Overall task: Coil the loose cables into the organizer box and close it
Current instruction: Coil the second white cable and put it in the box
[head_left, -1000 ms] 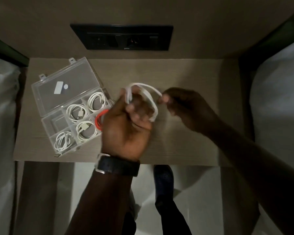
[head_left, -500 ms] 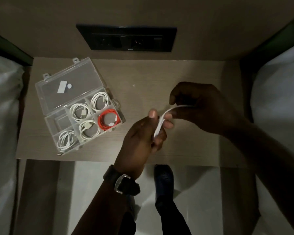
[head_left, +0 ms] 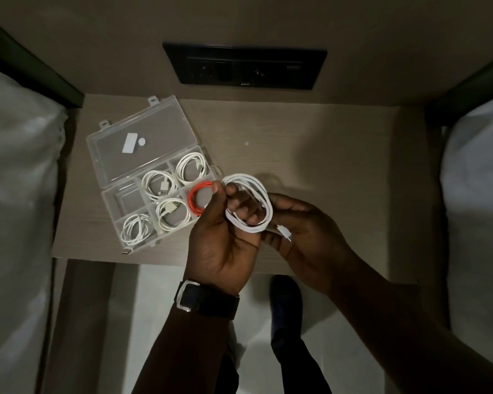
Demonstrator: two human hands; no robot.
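Note:
A clear plastic organizer box [head_left: 108, 200] lies open on the left of the small table, its lid [head_left: 143, 135] folded back. Several compartments hold coiled white cables, and one holds a red cable [head_left: 195, 201]; one compartment on the left looks empty. My left hand [head_left: 222, 237] holds a white cable [head_left: 251, 204] wound in loops around its fingers, just right of the box. My right hand [head_left: 308, 237] pinches the cable's loose plug end [head_left: 285, 233] below the coil.
The wooden table [head_left: 325, 155] stands between two white beds [head_left: 15, 223] [head_left: 478, 211]. A black socket panel [head_left: 244, 65] sits in the wall behind. My dark shoe [head_left: 285, 297] shows on the floor below the table's front edge.
The cable went from a short flattened bundle between both hands to a round coil on my left fingers. Both hands moved left towards the box, partly covering the red cable's compartment.

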